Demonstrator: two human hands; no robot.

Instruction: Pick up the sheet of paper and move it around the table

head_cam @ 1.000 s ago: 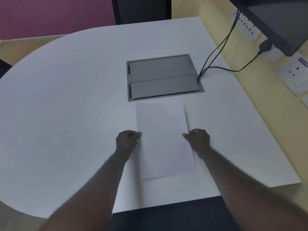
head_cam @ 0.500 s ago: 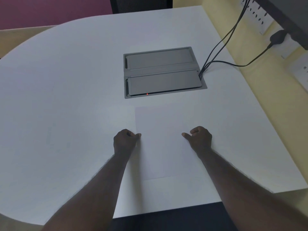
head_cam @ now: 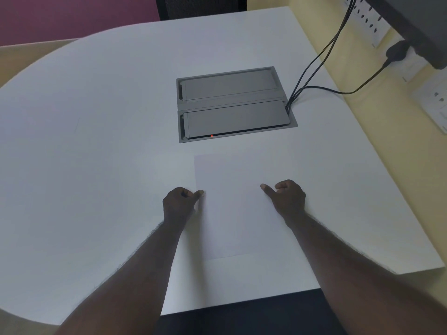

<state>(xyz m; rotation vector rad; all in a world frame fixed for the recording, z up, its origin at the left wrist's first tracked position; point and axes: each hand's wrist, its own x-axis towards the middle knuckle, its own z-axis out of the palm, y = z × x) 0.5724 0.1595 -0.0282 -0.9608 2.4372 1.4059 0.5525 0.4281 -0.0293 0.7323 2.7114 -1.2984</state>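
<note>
A white sheet of paper (head_cam: 232, 204) lies almost flat on the white table (head_cam: 96, 153), just in front of the grey hatch. My left hand (head_cam: 180, 201) pinches the sheet's left edge between thumb and forefinger, and that edge casts a thin shadow as if slightly raised. At the sheet's right edge is my right hand (head_cam: 286, 198). Its thumb points left onto the paper, and its curled fingers are apart from the thumb and not gripping.
A grey double-lid cable hatch (head_cam: 232, 105) with a small red light is set into the table beyond the paper. Black cables (head_cam: 321, 56) run from it to wall sockets (head_cam: 377, 27) at the right. The table's front edge is near my body, its right edge by the yellow wall.
The paper, held up by both hands a second ago, has come down flat on the table. My right thumb has come away from its fingers. The view has tilted slightly.
</note>
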